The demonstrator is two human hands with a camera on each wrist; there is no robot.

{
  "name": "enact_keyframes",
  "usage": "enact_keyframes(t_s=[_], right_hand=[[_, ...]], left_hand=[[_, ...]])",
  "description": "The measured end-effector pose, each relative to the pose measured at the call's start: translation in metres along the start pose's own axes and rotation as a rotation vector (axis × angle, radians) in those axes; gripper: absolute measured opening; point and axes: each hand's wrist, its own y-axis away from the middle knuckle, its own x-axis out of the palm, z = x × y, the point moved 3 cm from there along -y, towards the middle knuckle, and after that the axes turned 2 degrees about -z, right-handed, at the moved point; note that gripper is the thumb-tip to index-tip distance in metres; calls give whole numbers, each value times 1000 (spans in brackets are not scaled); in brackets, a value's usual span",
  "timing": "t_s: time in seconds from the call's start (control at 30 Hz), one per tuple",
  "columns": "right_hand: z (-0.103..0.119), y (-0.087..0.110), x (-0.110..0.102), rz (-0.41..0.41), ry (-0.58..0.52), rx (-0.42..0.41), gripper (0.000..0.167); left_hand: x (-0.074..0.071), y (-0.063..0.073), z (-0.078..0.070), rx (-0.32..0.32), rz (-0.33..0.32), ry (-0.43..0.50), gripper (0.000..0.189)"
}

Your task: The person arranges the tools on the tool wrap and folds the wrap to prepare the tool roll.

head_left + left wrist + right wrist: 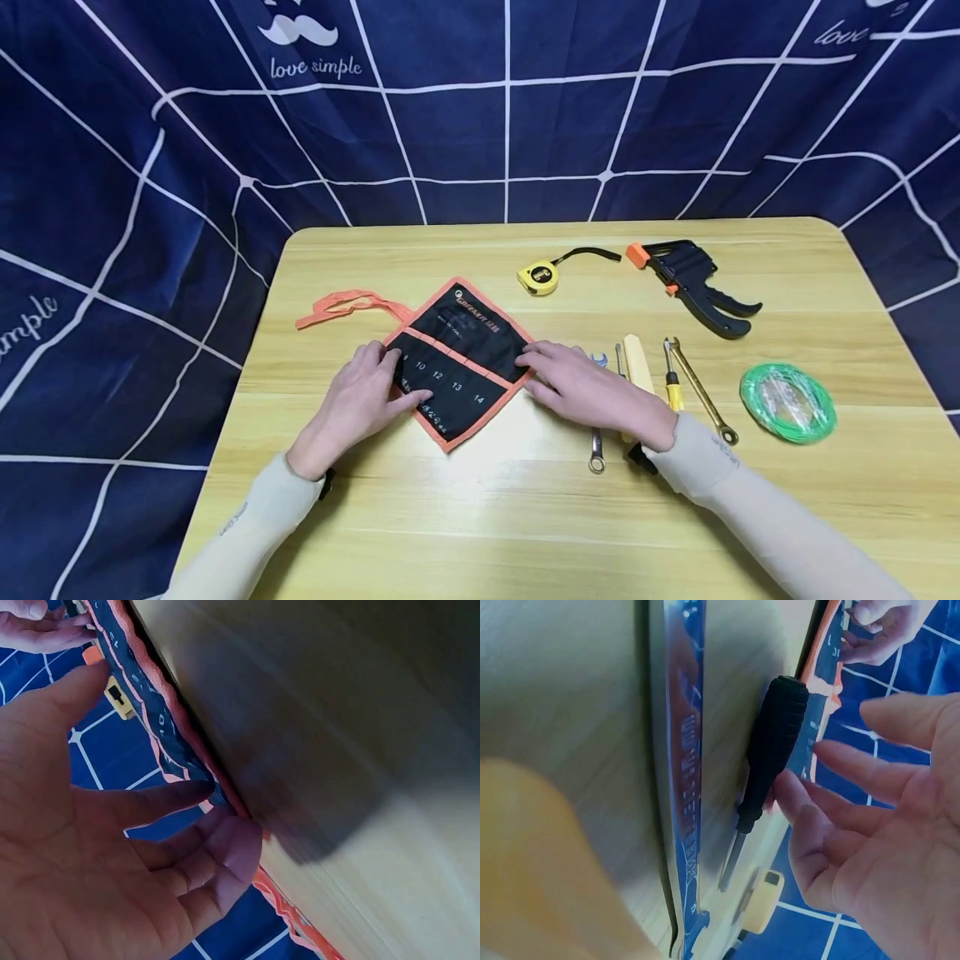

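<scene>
Pouch of black cloth with orange edging and printed numbers lies on the pale wood-grain counter, between both sets of fingers. Left hand: fingers loosely bent at the pouch's left edge, thumb held apart, reaching over the black cloth. Right hand: fingers loosely extended, tips at the pouch's right corner, thumb apart. Neither hand shows a clear pinch.

Flat orange fabric ties trail off ahead and left of the left fingers.

Black-handled screwdriver with a metal shaft sits right by the right little finger; can't tell if they touch. Silver combination wrench with stamped lettering is next out, under the right hand in the head view. Past it, partly hidden by the right wrist: long cream-coloured handle. Farther right of the right fingers: yellow-handled screwdriver, then brass-coloured wrench, then green wire coil in clear wrap, well apart.

Yellow tape measure with black strap is straight ahead of the right fingertips. Black plastic clamp with orange pads is ahead and well right of them. Navy cloth with white lines hangs beyond everything.
</scene>
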Motion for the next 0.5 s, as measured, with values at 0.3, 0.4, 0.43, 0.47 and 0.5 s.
enact_keyframes(t_s=[0.3, 0.4, 0.43, 0.47, 0.5], right_hand=[[-1, -3, 1, -5, -12, -23, 27], [-1, -6, 1, 19, -12, -33, 32], [-1, -7, 2, 28, -13, -31, 36], [-1, -8, 2, 36, -15, -27, 41], [0, -8, 2, 42, -16, -16, 46]], left_hand=[[5, -5, -6, -5, 81, -72, 111], [7, -7, -5, 1, 102, -59, 116], [7, -8, -5, 4, 110, -48, 118], [7, -8, -4, 4, 121, -36, 120], [7, -9, -4, 5, 132, -26, 121]])
